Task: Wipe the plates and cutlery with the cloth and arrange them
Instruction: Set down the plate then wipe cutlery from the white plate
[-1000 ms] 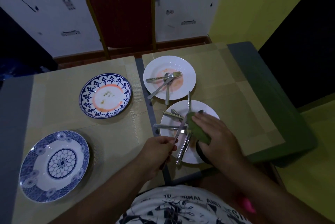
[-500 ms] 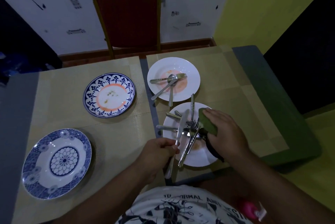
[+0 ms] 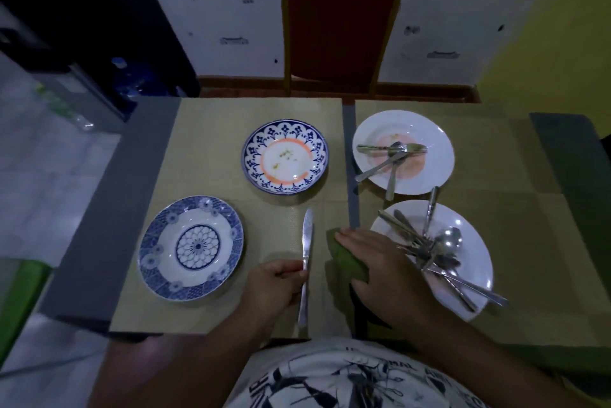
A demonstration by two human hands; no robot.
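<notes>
My left hand (image 3: 276, 283) grips a table knife (image 3: 306, 242) by its handle, blade pointing away, over the beige mat. My right hand (image 3: 380, 270) holds a green cloth (image 3: 347, 258) just right of the knife. A white plate (image 3: 472, 242) at the near right carries a pile of spoons and forks (image 3: 433, 252). Behind it, another white plate (image 3: 429, 130) with a pink smear holds three pieces of cutlery (image 3: 390, 156). A blue patterned plate (image 3: 155, 242) lies near left. A blue-rimmed plate (image 3: 314, 143) with orange residue sits further back.
A red chair (image 3: 340, 24) with a gold frame stands at the table's far side against the wall. Beige placemats (image 3: 211, 143) cover the grey table (image 3: 109, 209). A green surface (image 3: 575, 159) runs along the right. The table's near edge is at my body.
My left hand has carried the knife from the near white plate leftward to the mat. My right hand with the cloth followed it off the plate. The camera view shifted left.
</notes>
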